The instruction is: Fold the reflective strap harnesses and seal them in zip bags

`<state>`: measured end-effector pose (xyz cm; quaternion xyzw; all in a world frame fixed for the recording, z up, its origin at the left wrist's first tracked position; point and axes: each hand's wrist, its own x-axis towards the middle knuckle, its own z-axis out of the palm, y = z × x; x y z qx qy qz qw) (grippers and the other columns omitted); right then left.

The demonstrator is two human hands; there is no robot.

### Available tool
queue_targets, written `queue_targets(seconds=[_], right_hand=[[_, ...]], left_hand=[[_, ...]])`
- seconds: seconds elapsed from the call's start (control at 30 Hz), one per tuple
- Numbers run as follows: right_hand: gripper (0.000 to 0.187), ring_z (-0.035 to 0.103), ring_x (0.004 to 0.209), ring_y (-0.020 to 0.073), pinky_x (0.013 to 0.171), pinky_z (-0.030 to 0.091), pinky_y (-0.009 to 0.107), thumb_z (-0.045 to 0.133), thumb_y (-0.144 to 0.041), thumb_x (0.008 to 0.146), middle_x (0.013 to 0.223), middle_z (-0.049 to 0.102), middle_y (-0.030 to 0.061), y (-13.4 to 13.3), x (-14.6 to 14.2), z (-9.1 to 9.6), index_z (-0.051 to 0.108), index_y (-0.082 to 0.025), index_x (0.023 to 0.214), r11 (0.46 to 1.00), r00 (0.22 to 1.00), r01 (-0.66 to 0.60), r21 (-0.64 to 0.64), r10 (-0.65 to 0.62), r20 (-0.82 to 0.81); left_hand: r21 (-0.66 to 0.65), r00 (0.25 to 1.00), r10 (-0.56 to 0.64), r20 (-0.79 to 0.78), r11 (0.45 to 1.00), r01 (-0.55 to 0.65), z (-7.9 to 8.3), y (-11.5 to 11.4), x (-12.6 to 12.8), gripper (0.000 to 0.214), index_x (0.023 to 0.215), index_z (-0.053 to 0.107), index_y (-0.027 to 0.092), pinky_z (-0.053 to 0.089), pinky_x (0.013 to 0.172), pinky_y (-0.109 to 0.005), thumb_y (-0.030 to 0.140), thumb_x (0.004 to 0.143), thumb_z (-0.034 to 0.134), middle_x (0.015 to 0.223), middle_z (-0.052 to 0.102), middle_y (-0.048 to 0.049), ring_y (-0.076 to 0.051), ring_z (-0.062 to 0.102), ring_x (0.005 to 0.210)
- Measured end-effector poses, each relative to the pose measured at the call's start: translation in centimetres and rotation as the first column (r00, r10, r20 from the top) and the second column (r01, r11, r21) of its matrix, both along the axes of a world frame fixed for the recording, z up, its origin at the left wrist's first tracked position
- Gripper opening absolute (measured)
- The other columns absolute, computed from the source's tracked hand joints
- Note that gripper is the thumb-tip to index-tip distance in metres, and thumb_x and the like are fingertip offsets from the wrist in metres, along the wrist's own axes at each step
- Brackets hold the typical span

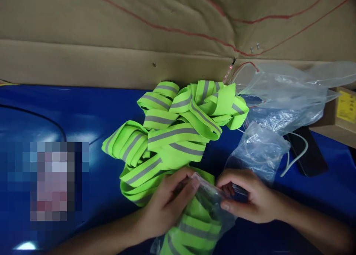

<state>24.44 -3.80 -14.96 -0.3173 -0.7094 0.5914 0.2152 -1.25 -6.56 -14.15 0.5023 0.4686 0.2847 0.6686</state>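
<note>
A tangled heap of neon green straps with grey reflective stripes (pixel 178 132) lies on a glossy blue surface (pixel 55 114). At the near edge a clear plastic bag (pixel 205 206) holds more folded green strap. My left hand (pixel 167 203) pinches the bag's open mouth on its left side. My right hand (pixel 250 199) grips the mouth from the right. Both hands are closed on the plastic, with part of the green strap passing under my left fingers.
Empty clear plastic bags (pixel 280 99) lie crumpled at the right. A black phone (pixel 308 153) with a white cable (pixel 297 156) rests beside them. A cardboard box (pixel 342 114) stands at the far right. Tan cardboard with red lines (pixel 139 36) forms the back wall.
</note>
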Motion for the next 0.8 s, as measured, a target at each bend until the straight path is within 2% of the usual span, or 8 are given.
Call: queue_targets(seconds=[0.1,0.2,0.33,0.5,0.67,0.8], right_hand=[[0.010,0.053,0.062,0.0096,0.057,0.042,0.023,0.070,-0.025,0.094,0.076,0.059,-0.0013,0.03,-0.23,0.04,0.062,-0.019,0.097,0.999,1.000,0.004,0.034,-0.005,0.031],[0.015,0.049,0.060,0.0085,0.055,0.036,0.023,0.068,-0.022,0.093,0.071,0.055,-0.0032,0.14,-0.31,-0.02,0.056,-0.020,0.086,0.998,1.000,-0.014,0.066,0.014,0.005],[0.019,0.047,0.062,0.0092,0.058,0.034,0.024,0.065,-0.019,0.095,0.070,0.053,-0.0035,0.32,-0.25,-0.07,0.053,-0.020,0.081,0.996,0.999,-0.046,0.074,0.047,-0.011],[0.018,0.046,0.062,0.0084,0.058,0.035,0.023,0.064,-0.015,0.093,0.069,0.052,-0.0042,0.51,-0.35,0.22,0.051,-0.020,0.080,0.997,0.995,-0.060,0.051,0.063,-0.072],[0.019,0.044,0.060,0.0074,0.056,0.033,0.022,0.064,-0.015,0.091,0.071,0.050,-0.0045,0.34,-0.21,0.20,0.049,-0.021,0.083,0.999,0.998,-0.033,0.037,0.034,-0.050],[0.020,0.045,0.060,0.0082,0.056,0.034,0.023,0.063,-0.012,0.091,0.069,0.051,-0.0043,0.20,-0.09,0.03,0.047,-0.021,0.082,0.997,0.998,-0.039,0.066,0.042,-0.054]], left_hand=[[0.061,0.998,0.038,-0.043,0.998,-0.036,-0.07,-0.01,-0.21,0.032,0.092,0.065,0.018,0.051,0.070,-0.022,0.037,0.108,0.045,0.084,0.067,-0.0027,-0.014,0.062,0.076],[0.102,0.996,0.056,-0.067,0.994,-0.049,-0.14,-0.11,-0.33,0.029,0.099,0.067,0.020,0.052,0.077,-0.022,0.033,0.109,0.044,0.088,0.070,-0.0019,-0.013,0.064,0.079],[0.128,0.995,0.068,-0.068,0.990,-0.059,-0.23,-0.19,-0.27,0.030,0.096,0.067,0.019,0.052,0.069,-0.022,0.034,0.109,0.044,0.083,0.069,-0.0019,-0.013,0.062,0.072],[0.090,0.998,0.026,-0.052,0.996,-0.021,-0.09,0.05,-0.20,0.028,0.100,0.068,0.019,0.052,0.076,-0.020,0.033,0.109,0.045,0.090,0.071,-0.0019,-0.012,0.065,0.079],[0.047,0.993,0.114,-0.032,0.993,-0.112,0.08,-0.04,0.02,0.024,0.099,0.065,0.020,0.052,0.070,-0.018,0.036,0.107,0.049,0.087,0.070,-0.0002,-0.010,0.064,0.075],[0.062,0.985,0.157,-0.071,0.986,-0.153,0.22,0.01,0.20,0.025,0.096,0.068,0.018,0.053,0.068,-0.017,0.036,0.106,0.052,0.087,0.074,-0.0015,-0.011,0.068,0.076]])
